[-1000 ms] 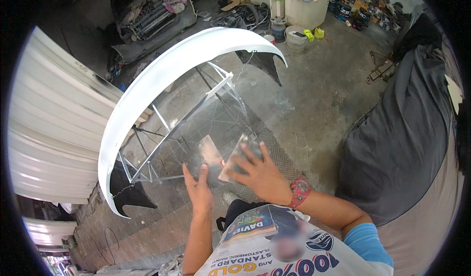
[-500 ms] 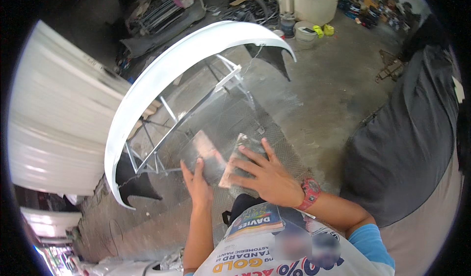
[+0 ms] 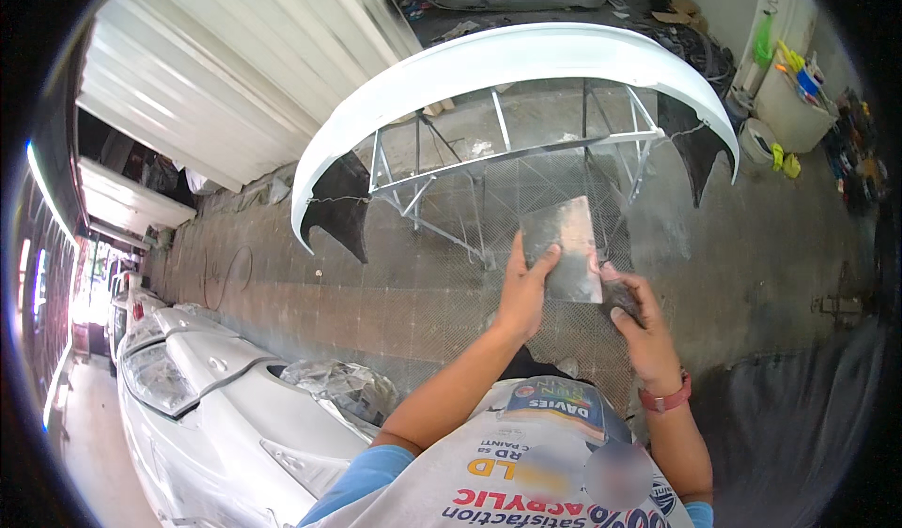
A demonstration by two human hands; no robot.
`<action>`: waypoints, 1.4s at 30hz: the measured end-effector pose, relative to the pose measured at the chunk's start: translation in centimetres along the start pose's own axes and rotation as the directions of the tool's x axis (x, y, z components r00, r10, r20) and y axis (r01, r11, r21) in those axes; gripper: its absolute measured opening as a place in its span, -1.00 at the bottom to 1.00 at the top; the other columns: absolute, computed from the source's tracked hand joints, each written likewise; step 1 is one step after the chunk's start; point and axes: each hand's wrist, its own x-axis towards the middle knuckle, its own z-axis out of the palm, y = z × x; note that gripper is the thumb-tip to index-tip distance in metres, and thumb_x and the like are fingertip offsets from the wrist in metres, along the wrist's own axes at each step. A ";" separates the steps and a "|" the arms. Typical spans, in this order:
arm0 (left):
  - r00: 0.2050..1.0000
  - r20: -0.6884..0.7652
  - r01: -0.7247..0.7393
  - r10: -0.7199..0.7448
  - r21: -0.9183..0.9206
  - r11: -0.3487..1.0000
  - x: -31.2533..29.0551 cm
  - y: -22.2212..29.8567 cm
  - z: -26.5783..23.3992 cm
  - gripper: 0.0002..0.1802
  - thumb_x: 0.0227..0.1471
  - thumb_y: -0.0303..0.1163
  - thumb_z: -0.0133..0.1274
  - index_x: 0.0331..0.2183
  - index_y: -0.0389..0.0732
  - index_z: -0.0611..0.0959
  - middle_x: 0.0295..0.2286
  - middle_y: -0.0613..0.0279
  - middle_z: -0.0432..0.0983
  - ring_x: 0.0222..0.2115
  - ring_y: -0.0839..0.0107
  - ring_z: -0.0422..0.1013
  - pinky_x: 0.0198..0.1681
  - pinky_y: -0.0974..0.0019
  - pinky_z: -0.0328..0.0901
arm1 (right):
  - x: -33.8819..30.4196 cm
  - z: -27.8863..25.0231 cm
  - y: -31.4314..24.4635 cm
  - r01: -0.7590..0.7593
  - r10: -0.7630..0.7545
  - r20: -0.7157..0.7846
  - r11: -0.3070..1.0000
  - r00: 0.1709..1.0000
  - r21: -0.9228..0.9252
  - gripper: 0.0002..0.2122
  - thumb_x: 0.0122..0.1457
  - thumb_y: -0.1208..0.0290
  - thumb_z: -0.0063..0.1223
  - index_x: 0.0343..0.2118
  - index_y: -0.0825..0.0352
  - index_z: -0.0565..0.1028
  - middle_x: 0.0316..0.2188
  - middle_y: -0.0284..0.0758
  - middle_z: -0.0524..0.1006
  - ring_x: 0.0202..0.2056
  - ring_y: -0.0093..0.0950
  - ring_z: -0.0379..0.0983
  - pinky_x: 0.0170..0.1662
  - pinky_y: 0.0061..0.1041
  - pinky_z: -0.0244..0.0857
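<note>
My left hand (image 3: 522, 295) grips a thin rectangular plate (image 3: 577, 257) by its left side, thumb on top and fingers partly behind it. The plate is dull grey and silvery, with a pale shiny strip along its right side. Close to that right edge is my right hand (image 3: 652, 342), its fingers curled and thumb bent inward. A dark patch shows between those fingertips, too unclear to name. Beyond my hands, a white car bumper (image 3: 512, 51) rests curved side away on a metal stand (image 3: 507, 155), with dark flaps at both ends.
A silver-white car (image 3: 225, 406) stands at lower left. White corrugated panels (image 3: 235, 58) rise at far left. At far right are a large pale tub (image 3: 794, 110) and a white bucket (image 3: 756, 141). Dark cloth (image 3: 789, 415) lies at lower right.
The view has swung to the right, and the car has come into sight. My right hand, spread flat on a second plate before, is now curled beside the plate in my left.
</note>
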 end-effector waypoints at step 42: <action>0.947 -0.170 -0.230 0.274 0.240 0.943 2.5 0.5 -0.1 -0.28 0.34 -0.36 0.16 0.40 -0.20 0.25 0.20 0.12 0.41 0.20 0.26 0.37 0.31 0.10 0.27 | 1.5 -0.6 -0.7 -0.248 0.234 0.091 0.948 0.968 0.202 -0.40 0.27 0.49 0.12 0.38 0.43 0.33 0.18 -0.14 0.56 0.14 -0.39 0.50 0.28 -0.41 0.32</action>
